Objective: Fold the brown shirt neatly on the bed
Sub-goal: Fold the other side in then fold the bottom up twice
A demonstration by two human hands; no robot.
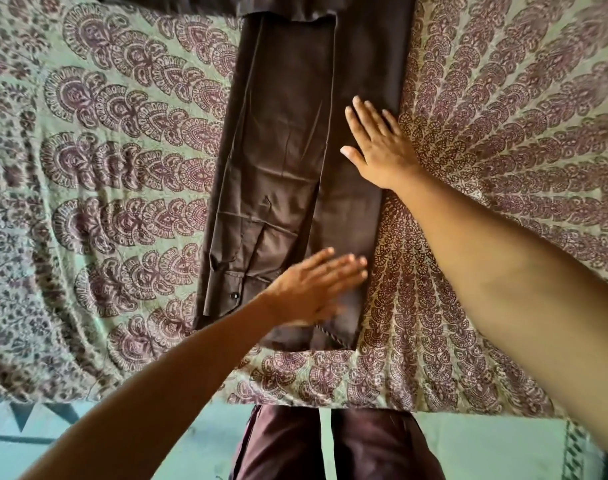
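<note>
A dark brown shirt [281, 150], folded into a long strip, lies on a paisley-print bedspread [122, 168]; left grip [316, 285] and right grip [378, 143] press it flat-palmed, holding nothing. Hard smoothing could drag the layers askew.

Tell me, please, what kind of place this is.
Probably a bedroom in a home. A patterned bedspread covers a bed, a brown shirt lies on it folded into a long strip under the left hand and right hand, and the person's legs stand at its edge.
</note>
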